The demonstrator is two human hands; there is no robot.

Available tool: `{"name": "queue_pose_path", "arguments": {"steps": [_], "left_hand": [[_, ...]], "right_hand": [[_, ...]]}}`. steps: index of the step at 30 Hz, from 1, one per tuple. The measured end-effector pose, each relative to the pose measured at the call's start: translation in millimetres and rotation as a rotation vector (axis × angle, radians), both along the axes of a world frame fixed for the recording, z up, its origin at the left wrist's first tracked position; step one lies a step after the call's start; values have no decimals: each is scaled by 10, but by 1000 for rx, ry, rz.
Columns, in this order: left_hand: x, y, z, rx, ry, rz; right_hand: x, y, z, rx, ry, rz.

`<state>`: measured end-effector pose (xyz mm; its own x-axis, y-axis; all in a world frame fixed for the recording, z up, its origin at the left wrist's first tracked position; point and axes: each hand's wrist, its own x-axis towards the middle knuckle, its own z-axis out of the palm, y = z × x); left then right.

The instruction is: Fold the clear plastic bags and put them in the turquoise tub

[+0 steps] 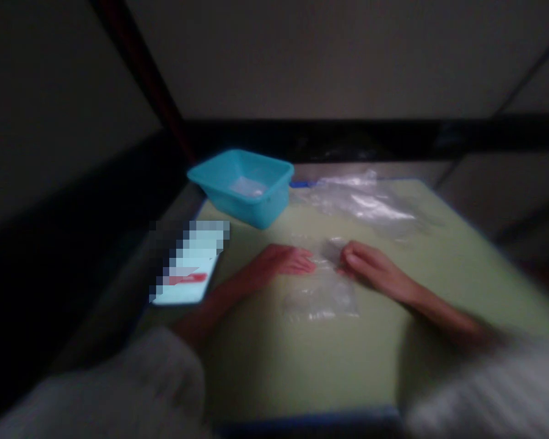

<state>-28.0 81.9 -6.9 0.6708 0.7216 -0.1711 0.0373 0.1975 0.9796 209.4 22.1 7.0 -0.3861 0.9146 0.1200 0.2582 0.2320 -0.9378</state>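
Note:
A clear plastic bag (322,302) lies flat on the table in front of me, its edges shining. My left hand (295,260) rests flat across the bag's left side, fingers stretched out and pointing right. At the bag's upper right, my right hand (363,262) is closed, thumb on top. A greyish, see-through flap of the plastic sticks out to the left of its fingers. Blur hides exactly how the fingers grip it.
A turquoise plastic basket (274,207) with some clear plastic inside stands at the back left. A heap of clear plastic bags (370,204) lies at the back right. Left of my arm is a lit, partly pixelated screen (187,292). Everything rests on a yellowish table (311,366) with blue edges.

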Motion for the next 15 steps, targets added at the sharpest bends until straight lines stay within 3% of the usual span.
{"name": "queue_pose_path", "arguments": {"steps": [5,10,15], "left_hand": [[-4,19,-5,-5,-15,-1],[0,14,19,-24,-13,17],[-19,22,1,-20,-32,9]], "right_hand": [[107,-64,161,133,-144,118],[170,-206,433,317,-440,439],[125,-305,412,533,-761,531]]}}
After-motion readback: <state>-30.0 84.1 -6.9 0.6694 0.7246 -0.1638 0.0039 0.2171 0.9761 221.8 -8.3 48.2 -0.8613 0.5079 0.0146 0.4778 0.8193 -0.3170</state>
